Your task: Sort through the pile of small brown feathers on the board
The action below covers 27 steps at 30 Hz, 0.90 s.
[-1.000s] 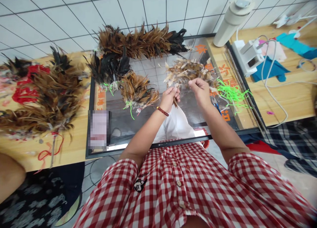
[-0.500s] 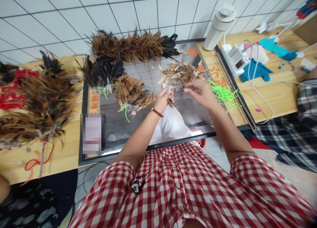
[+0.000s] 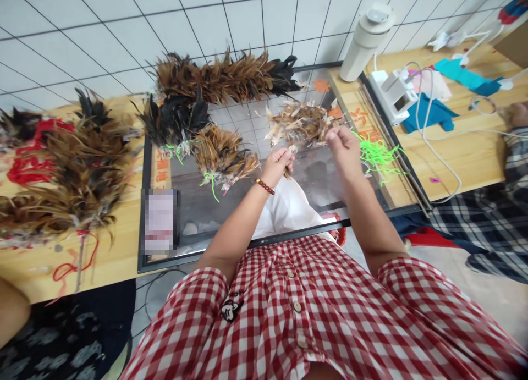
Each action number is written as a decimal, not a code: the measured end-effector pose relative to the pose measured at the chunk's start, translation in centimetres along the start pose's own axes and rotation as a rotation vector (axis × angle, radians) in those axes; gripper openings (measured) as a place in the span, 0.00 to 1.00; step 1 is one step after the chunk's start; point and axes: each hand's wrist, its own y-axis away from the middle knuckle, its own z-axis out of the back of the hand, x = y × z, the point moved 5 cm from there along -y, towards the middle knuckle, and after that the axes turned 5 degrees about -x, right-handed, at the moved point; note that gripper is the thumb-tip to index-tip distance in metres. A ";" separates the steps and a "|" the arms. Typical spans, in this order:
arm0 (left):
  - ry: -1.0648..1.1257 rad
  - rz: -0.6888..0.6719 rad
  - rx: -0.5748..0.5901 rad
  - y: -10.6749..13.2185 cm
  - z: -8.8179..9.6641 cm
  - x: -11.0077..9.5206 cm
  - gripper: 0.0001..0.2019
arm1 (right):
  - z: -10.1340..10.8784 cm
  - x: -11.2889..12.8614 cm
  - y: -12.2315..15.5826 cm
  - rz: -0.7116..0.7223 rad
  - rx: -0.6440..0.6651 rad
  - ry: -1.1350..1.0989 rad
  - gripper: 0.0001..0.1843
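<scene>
My left hand, with a beaded bracelet on the wrist, is closed in a pinch around a few small feathers. Pale ends show at its fingertips and a brown tip hangs beneath. Just beyond lies a loose pile of tan and white feathers. At that pile's right end my right hand has thumb and fingers pressed together; what is between them is too small to make out. To the left sit a brown feather bunch and a black feather bunch, both with bright green ties.
A long feather duster lies along the tiled wall. Green strings are right of my right hand. A phone, a white bottle and a power strip stand around. More feather dusters lie left. People sit on both sides.
My right hand has moved right and slightly up, away from my left hand, and its fingers have drawn together at the pile's right end. My left hand keeps its pinch.
</scene>
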 end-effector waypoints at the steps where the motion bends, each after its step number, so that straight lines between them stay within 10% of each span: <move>1: 0.004 0.000 -0.003 0.0 0.1 0.0 0.23 | 1.6 0.3 0.7 0.001 0.047 -0.002 0.20; 9: 0.042 0.053 -0.024 0.1 -0.1 0.0 0.21 | 17.5 -1.3 11.5 -0.113 0.366 0.349 0.30; 17: 0.065 0.028 -0.017 -0.1 0.3 -0.2 0.21 | 20.8 -12.4 20.6 -0.433 0.679 0.548 0.10; 23: 0.046 0.029 -0.016 -0.1 0.3 0.0 0.22 | 22.9 -6.7 15.7 -0.402 0.373 0.691 0.19; 27: 0.033 0.035 -0.017 -0.1 0.2 0.0 0.22 | 19.0 -0.8 8.4 -0.037 0.224 0.639 0.17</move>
